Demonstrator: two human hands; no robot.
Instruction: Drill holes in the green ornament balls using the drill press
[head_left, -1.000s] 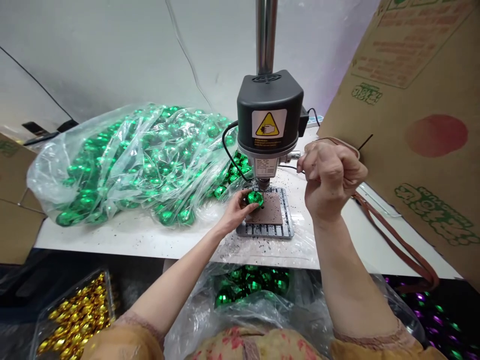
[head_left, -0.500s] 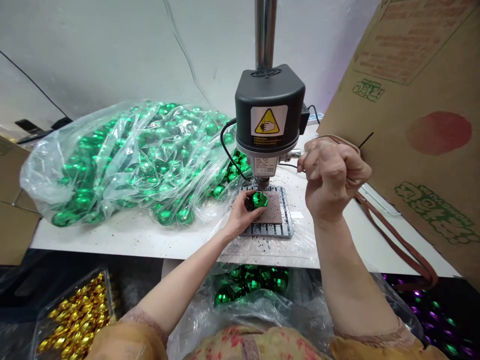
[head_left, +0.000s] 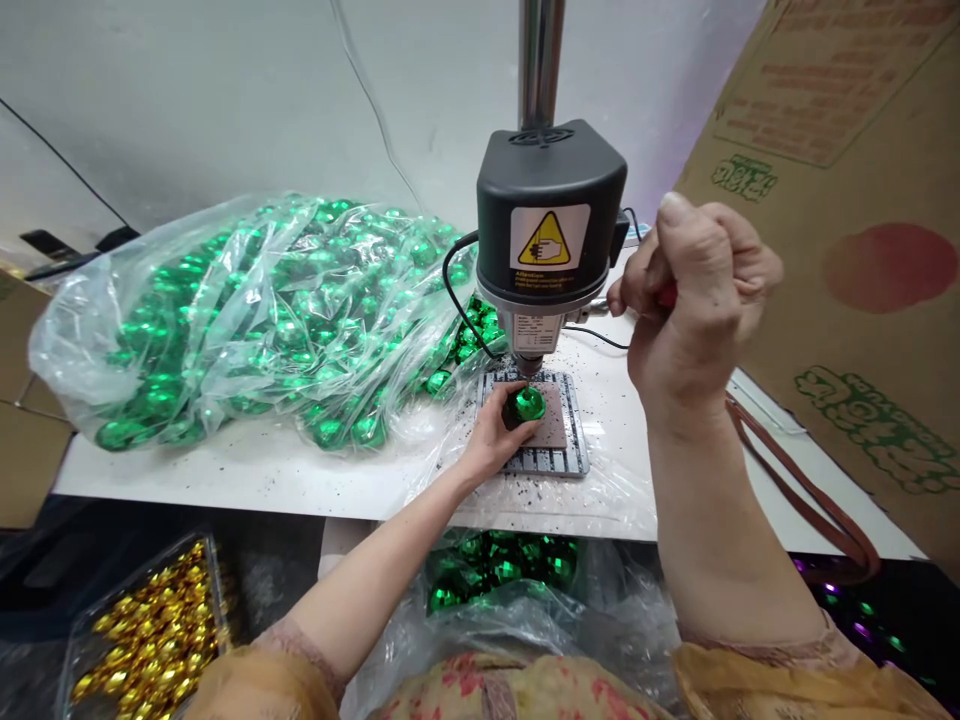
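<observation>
My left hand [head_left: 495,430] is closed with thumb and fingers around a shiny green faceted ball [head_left: 529,403]. The ball rests on a brown square pad [head_left: 553,425] atop the slotted metal base [head_left: 546,462] of a small drill press [head_left: 551,220]. Just above the ball is the drill chuck [head_left: 530,365]; whether a bit touches the ball I cannot tell. To the right of the black motor housing, my right hand [head_left: 697,300] is curled in a fist round the press's lever handle [head_left: 666,294], of which a bit of red shows between the fingers.
A clear plastic bag [head_left: 247,320] full of green balls covers the table's left side. Cardboard boxes stand right [head_left: 847,250] and far left. Below the edge are an open bag of green balls [head_left: 506,565] and a bin of gold balls [head_left: 150,630]. A brown strap [head_left: 806,500] hangs right.
My right hand has moved up and to the right, its wrist turned, still on the lever handle. My left hand keeps the ball under the chuck; the view has shifted slightly.
</observation>
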